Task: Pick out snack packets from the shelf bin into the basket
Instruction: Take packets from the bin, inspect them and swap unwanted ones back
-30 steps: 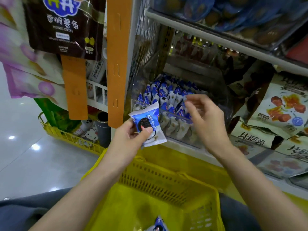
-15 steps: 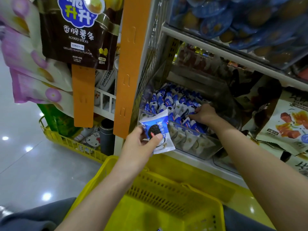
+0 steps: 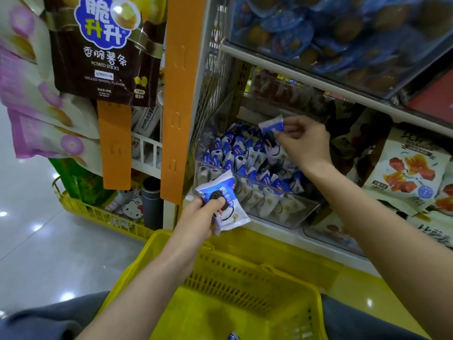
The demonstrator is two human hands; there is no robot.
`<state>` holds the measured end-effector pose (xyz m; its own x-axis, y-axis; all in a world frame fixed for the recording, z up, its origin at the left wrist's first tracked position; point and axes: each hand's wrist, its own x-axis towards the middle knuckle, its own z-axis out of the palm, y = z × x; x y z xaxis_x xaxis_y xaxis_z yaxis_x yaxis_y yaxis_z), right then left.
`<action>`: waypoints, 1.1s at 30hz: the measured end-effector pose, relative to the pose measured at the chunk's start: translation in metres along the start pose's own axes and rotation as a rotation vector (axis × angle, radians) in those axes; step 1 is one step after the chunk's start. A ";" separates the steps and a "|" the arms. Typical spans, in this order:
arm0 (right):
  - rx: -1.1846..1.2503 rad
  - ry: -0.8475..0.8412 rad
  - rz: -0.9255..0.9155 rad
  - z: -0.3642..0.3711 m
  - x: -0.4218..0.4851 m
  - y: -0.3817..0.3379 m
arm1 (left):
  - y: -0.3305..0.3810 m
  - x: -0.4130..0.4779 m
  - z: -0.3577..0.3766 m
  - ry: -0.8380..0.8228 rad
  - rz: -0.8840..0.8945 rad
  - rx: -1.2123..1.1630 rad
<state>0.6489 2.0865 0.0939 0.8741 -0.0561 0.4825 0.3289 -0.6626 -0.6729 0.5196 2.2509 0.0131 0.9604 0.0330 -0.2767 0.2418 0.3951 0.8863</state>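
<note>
A clear shelf bin (image 3: 291, 214) holds several blue-and-white cookie snack packets (image 3: 235, 153). My right hand (image 3: 305, 143) pinches one small packet (image 3: 272, 125) by its end, lifted just above the bin. In front of the bin's left corner, my left hand (image 3: 198, 220) grips another blue-and-white packet (image 3: 224, 200) with a dark cookie printed on it. The yellow basket (image 3: 247, 278) sits below both hands; one packet (image 3: 234, 336) shows at the bottom edge inside it.
An orange hanging strip (image 3: 179, 99) and a wire shelf side stand left of the bin. Hanging potato-stick bags (image 3: 105, 50) are at upper left. A shelf of blue cups (image 3: 318, 33) is overhead. Snack bags (image 3: 407, 173) lie to the right. A yellow floor basket (image 3: 98, 212) is at left.
My right hand reached into the bin, then rose out of it pinching a small packet. My left hand kept hold of its packet near the bin's front corner.
</note>
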 end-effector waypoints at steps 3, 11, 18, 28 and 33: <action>0.355 -0.181 0.166 -0.009 -0.028 -0.034 | -0.001 -0.001 0.000 -0.044 -0.057 -0.165; 0.426 -0.611 0.395 -0.001 -0.108 -0.051 | -0.001 -0.007 -0.002 -0.314 -0.014 -0.192; 0.155 -0.499 0.184 -0.004 -0.103 -0.031 | -0.007 -0.008 -0.003 -0.278 0.064 -0.036; 0.233 -0.496 0.259 -0.004 -0.056 -0.023 | -0.002 -0.003 -0.005 -0.167 0.111 -0.031; 0.040 -0.049 0.158 0.022 0.006 -0.002 | 0.001 0.003 -0.006 -0.077 0.033 -0.033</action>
<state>0.6617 2.1036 0.0857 0.9323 -0.1200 0.3411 0.1987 -0.6181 -0.7606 0.5219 2.2564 0.0108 0.9758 -0.0238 -0.2173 0.2067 0.4246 0.8815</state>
